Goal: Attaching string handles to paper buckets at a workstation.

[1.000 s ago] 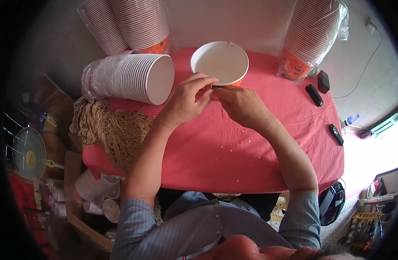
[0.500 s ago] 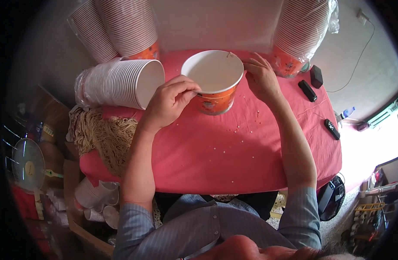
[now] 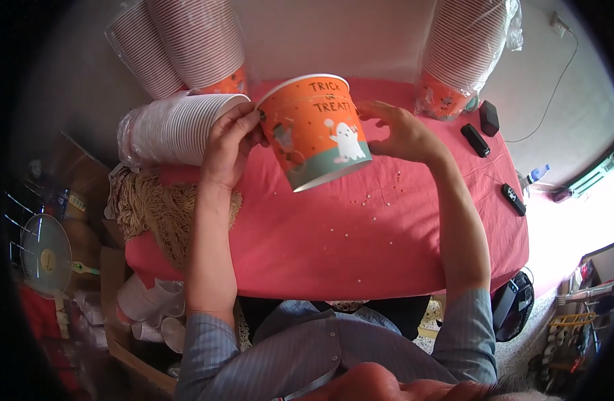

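A paper bucket [image 3: 314, 137], orange with a green band, a white ghost print and dark lettering, is tilted so its side and the edge of its base face me. Its inside is hidden from view. My left hand [image 3: 230, 144] pinches the left edge of the bucket near the rim, thumb in front. On the other side, my right hand [image 3: 404, 134] curves around the bucket's right side, fingers and thumb apart; whether the fingertips touch it I cannot tell. Small pale and red beads [image 3: 366, 204] lie scattered on the red tablecloth [image 3: 307, 260] below.
A plastic-wrapped stack of buckets [image 3: 167, 130] lies on its side at the left, by a heap of beige string [image 3: 157, 214]. Tall bucket stacks [image 3: 197, 40] stand at the back left, another wrapped stack [image 3: 457, 53] at the back right. Black devices [image 3: 475, 139] sit along the right edge.
The bucket was upright with its opening showing; now it is lifted and tipped, its printed side toward me. My left hand moved left with it, and the right hand came lower beside it.
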Tool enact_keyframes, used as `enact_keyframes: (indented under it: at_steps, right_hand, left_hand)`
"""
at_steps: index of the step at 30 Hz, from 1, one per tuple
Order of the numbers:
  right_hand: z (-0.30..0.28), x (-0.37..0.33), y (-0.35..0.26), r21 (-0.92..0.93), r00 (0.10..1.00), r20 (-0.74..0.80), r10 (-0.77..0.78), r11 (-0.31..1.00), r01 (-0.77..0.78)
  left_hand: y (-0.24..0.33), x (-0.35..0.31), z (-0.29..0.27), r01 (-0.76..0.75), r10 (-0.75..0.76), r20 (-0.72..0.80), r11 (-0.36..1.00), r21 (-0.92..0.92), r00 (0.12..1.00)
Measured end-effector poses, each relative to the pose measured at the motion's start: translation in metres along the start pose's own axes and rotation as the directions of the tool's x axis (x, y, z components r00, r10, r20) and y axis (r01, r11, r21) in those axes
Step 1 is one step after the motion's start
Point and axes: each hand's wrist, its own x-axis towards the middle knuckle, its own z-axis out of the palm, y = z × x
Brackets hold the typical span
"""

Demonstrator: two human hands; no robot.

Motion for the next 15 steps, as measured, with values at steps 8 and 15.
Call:
enact_keyframes:
  at_steps: [8, 15]
  right_hand:
    - [-0.019, -0.009, -0.036, 0.038, 0.979, 0.173, 0.106, 0.993, -0.114]
    - [-0.003, -0.001, 0.01, 0.47, 0.988, 0.067, 0.136, 0.87, -0.152]
  left_hand:
    - [-0.009, 0.008, -0.01, 0.165, -0.172, -0.026, 0.971, -0.175, 0.985]
    - [-0.027, 0.014, 0.01, 0.23, -0.226, -0.306, 0.973, -0.024, 0.925]
